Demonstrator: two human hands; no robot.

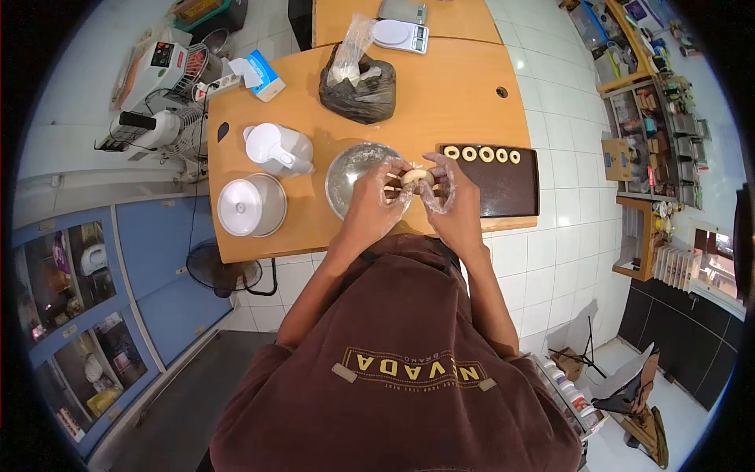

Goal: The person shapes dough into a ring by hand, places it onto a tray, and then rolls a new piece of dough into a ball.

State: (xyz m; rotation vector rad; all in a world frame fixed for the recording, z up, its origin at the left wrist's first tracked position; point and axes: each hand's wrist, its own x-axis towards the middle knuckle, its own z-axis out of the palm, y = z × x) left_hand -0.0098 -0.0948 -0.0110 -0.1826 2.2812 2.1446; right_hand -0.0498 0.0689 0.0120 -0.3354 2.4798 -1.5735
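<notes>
Between both hands I hold a pale piece of dough (418, 179), rounded like a ring, above the right side of a steel mixing bowl. My left hand (379, 195) has its fingers curled on the dough's left side. On the other side my right hand (451, 197) grips it with bent fingers and thumb. Both hands are smeared with flour or dough. The steel bowl (340, 177) has white residue on its inner wall. To the right lies a dark baking tray (507, 189) with a row of several dough rings (487, 154) along its far edge.
A white pitcher (279, 148) and a white lidded container (250, 206) stand left on the wooden table (448, 86). Toward the back are a black plastic bag (358, 94), a white kitchen scale (399, 35) and a blue box (266, 76). A fan (224, 267) stands beside the table.
</notes>
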